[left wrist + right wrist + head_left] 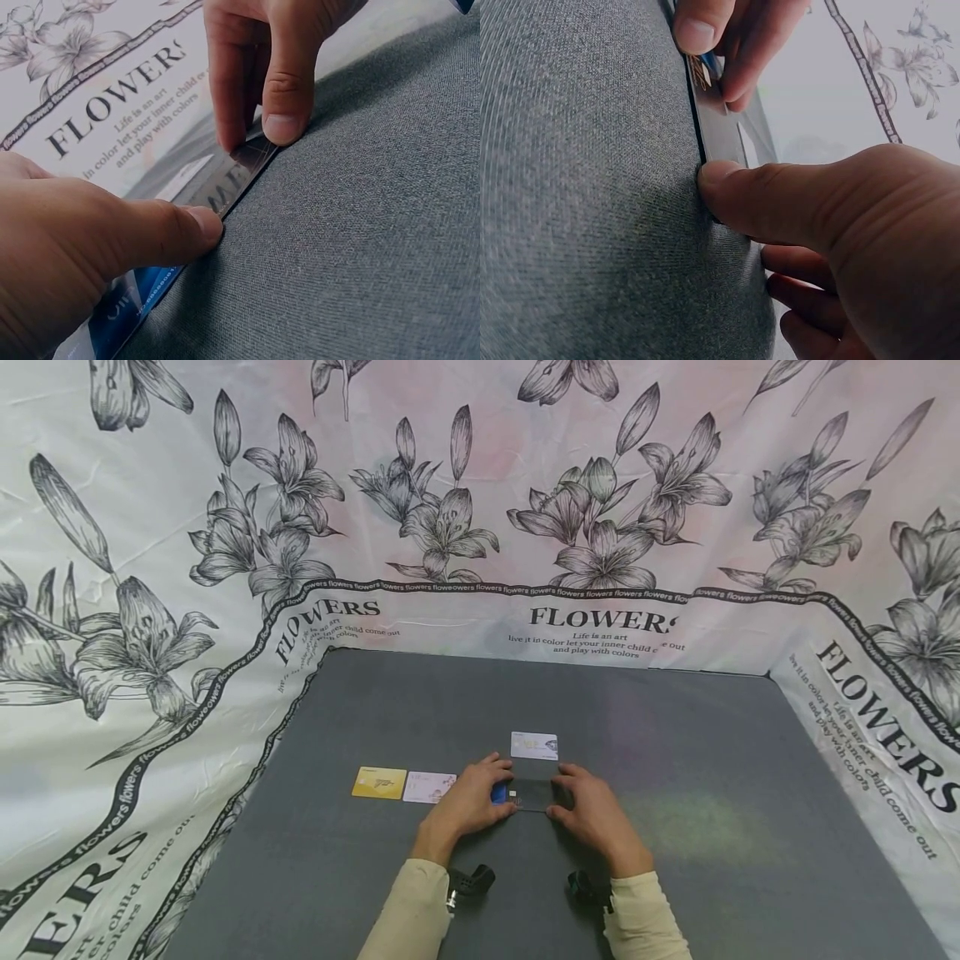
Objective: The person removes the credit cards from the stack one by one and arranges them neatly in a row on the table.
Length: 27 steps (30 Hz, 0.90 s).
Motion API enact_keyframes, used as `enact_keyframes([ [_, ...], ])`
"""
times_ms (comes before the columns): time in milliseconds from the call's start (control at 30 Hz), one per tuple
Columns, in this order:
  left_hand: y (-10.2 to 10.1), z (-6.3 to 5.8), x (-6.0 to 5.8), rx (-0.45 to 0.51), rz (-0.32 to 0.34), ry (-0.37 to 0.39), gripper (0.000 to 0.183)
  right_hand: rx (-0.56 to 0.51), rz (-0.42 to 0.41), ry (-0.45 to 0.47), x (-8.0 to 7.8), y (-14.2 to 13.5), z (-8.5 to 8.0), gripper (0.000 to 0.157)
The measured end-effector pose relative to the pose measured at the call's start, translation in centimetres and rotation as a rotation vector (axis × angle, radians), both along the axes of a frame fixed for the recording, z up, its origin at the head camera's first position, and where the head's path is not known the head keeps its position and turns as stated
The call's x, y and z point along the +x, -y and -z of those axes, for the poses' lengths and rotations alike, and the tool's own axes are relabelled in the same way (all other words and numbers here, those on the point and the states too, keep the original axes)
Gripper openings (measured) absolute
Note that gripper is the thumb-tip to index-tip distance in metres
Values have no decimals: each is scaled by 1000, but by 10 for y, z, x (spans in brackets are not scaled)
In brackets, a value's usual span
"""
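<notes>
A glossy dark card (534,797) with a small chip lies on the grey cloth, between the two hands. At its left end my left hand (471,797) holds it, thumb along the near edge and fingers toward the far side. My right hand (594,803) grips the right end, its thumb on the near corner. Partly hidden under the left hand is a blue card (498,793), which meets the dark card's left end. In the left wrist view, the left thumb presses where the blue card (142,300) and dark card (225,193) come together.
A white card (534,746) lies just beyond the dark card. Left of the hands, a yellow card (378,782) sits beside a pale pink card (427,787), which the left fingers partly overlap. Flower-printed fabric (450,618) rises behind the grey table surface (675,735) and along both sides.
</notes>
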State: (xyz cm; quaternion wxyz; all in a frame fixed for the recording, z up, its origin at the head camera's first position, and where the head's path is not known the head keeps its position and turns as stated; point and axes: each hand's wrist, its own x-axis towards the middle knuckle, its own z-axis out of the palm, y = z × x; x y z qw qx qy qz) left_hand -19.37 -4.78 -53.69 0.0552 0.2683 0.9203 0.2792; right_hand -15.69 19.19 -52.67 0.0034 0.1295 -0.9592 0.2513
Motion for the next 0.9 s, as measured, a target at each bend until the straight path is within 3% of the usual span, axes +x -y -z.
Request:
enact_keyframes([
  [200, -2, -3, -1, -11, 1, -5, 50, 2, 6, -11, -1, 1, -2, 49],
  [467, 0, 5, -4, 35, 24, -47, 51, -8, 19, -3, -1, 2, -3, 51],
  [900, -2, -4, -2, 36, 10, -26, 60, -44, -7, -26, -2, -4, 1, 53],
])
